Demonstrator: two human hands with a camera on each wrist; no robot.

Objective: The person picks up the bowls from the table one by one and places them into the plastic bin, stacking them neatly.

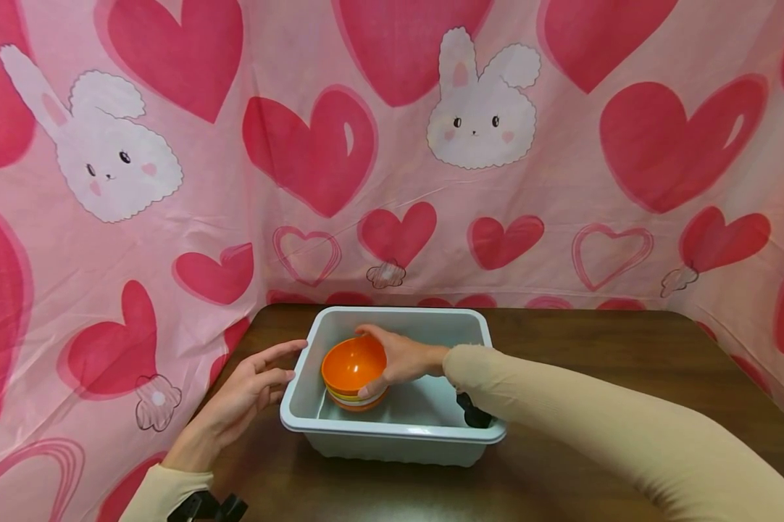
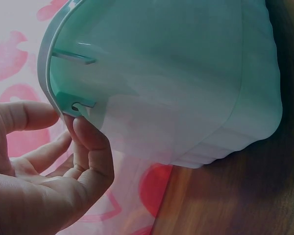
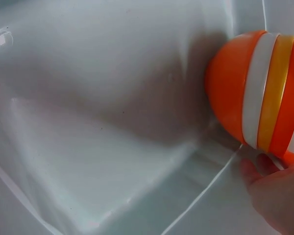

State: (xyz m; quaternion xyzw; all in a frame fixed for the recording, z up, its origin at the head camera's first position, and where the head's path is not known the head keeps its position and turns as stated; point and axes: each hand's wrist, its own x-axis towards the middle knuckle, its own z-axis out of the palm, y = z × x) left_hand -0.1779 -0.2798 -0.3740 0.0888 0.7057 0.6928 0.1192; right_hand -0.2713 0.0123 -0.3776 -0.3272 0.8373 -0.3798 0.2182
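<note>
Stack of bowls (image 1: 354,370): inside the tub (image 1: 392,433) at its left end, tilted, mouths facing left; right hand (image 1: 401,357) grips it from the right; left hand (image 1: 255,388), fingers relaxed, touches tub's left rim.

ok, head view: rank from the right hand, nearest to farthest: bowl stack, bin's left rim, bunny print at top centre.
1. Bowl stack: gripped by the right hand, inside the bin.
2. Bin's left rim: just past the bowls, by the left hand.
3. Bunny print: on the backdrop, well behind.
</note>
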